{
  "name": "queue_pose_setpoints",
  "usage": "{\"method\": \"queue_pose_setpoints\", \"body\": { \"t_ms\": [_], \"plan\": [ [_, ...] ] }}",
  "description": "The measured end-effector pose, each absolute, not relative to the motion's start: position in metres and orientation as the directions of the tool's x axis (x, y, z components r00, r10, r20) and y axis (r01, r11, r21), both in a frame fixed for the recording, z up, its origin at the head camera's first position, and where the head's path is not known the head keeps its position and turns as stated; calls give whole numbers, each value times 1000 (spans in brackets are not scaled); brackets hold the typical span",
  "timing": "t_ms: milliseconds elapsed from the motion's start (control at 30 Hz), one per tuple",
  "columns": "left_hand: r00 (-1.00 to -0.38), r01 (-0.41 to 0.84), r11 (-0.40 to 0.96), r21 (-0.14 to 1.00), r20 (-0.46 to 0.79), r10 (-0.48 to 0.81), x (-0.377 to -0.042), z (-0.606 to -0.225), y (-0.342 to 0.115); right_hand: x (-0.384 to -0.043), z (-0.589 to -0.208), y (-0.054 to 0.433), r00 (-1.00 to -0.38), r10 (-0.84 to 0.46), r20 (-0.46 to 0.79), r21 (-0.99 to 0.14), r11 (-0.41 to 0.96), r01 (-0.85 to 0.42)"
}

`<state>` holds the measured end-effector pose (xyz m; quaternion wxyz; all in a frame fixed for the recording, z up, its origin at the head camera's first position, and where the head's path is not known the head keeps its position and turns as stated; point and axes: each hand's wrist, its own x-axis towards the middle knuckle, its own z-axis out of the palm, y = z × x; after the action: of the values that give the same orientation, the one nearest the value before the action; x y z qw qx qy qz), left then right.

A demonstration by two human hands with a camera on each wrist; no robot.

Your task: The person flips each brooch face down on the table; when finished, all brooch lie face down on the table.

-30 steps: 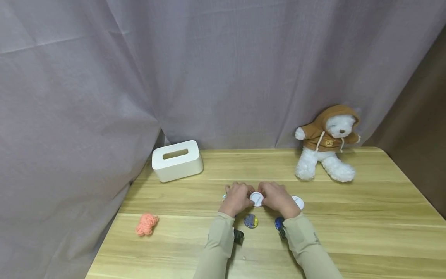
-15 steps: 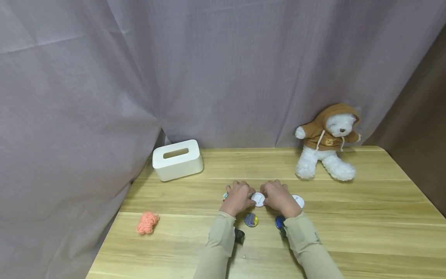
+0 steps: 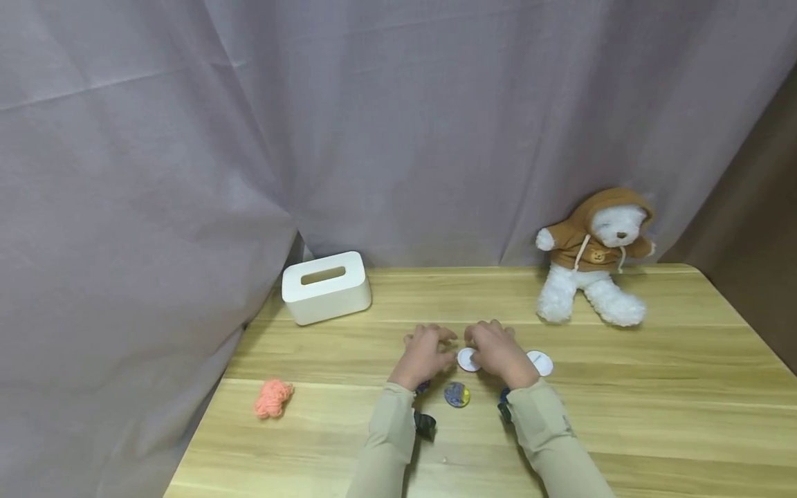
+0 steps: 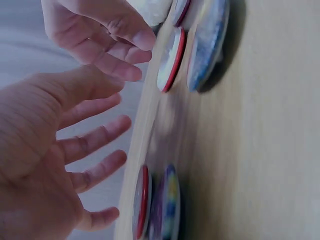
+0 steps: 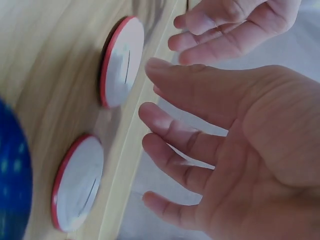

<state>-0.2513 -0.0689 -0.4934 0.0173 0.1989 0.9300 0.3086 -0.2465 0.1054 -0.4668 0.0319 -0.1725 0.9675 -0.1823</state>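
Note:
A white round disc with a red rim lies flat on the wooden table between both hands. My left hand hovers just left of it, fingers spread and holding nothing. Close above its right side is my right hand, thumb and fingers loosely bent around air in the right wrist view. A second white disc rests to the right of that hand. Nearer me lies a blue-and-yellow patterned disc. Beneath the left hand, a red-rimmed disc and a multicoloured disc appear in the left wrist view.
A blue disc sits by the right wrist, partly hidden in the head view. Coral yarn lies at left, a white tissue box at back left. A teddy bear in a brown hoodie sits at back right, before a grey curtain.
Both hands had their fingers at the middle white disc's edges; now they have let go and the left hand has drawn away leftward. The head view has shifted slightly.

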Motion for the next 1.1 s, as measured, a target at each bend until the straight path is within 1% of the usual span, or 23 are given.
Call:
{"method": "queue_pose_setpoints", "body": {
  "t_ms": [233, 367, 633, 833, 1100],
  "plan": [
    [-931, 350, 683, 641, 155, 331, -254, -497, -83, -250, -465, 93, -932, -361, 35, -398, 850, -345],
    [-933, 351, 685, 638, 175, 315, -254, -497, -91, -251, -467, 86, -931, -363, 40, -395, 850, -349],
    [-943, 325, 704, 632, 160, 292, -252, -496, -106, -253, -470, 72, -922, -380, 76, -423, 825, -374],
    [-956, 282, 700, 656, 134, 260, -248, -497, -116, -254, -472, 59, -907, -408, 104, -427, 805, -411],
    [-960, 268, 719, 642, 115, 255, -243, -499, -132, -254, -474, 43, -897, -435, 76, -438, 794, -421]
  ]
}}
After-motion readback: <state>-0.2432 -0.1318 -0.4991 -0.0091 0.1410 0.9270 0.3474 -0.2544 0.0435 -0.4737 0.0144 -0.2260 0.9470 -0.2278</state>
